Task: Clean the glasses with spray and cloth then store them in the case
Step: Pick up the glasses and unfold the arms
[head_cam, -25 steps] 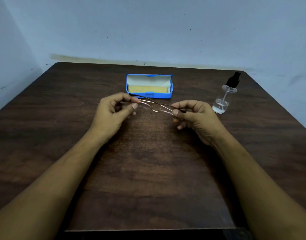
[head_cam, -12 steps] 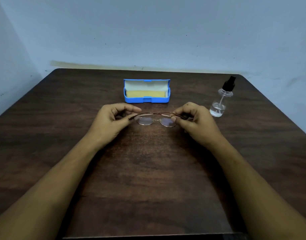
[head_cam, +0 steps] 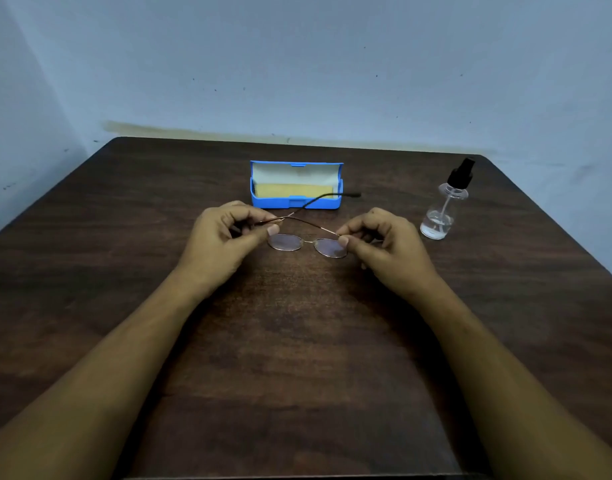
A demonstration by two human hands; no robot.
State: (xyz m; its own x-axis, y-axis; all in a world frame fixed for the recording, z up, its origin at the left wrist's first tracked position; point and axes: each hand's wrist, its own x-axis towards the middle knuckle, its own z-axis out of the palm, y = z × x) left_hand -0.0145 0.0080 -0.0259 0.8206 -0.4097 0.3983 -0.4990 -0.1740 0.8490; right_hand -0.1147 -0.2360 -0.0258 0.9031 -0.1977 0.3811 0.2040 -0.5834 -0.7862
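Thin metal-framed glasses (head_cam: pixel 306 242) with oval lenses hang just above the dark wooden table (head_cam: pixel 297 341), lenses facing me. My left hand (head_cam: pixel 224 244) pinches the frame's left end and my right hand (head_cam: pixel 384 244) pinches its right end. One temple arm swings outward toward the case, its dark tip at the case's right corner. The blue case (head_cam: pixel 295 202) stands open behind the glasses, with a yellow cloth (head_cam: pixel 294 190) lying inside. A clear spray bottle (head_cam: pixel 443 209) with a black nozzle stands upright to the right.
The table's back edge meets a pale blue wall (head_cam: pixel 297 64). Bare wood lies to the left of the case and in front of my hands.
The glasses turned from edge-on to lenses facing me. One temple arm has unfolded and now sticks out toward the case. The view has shifted slightly.
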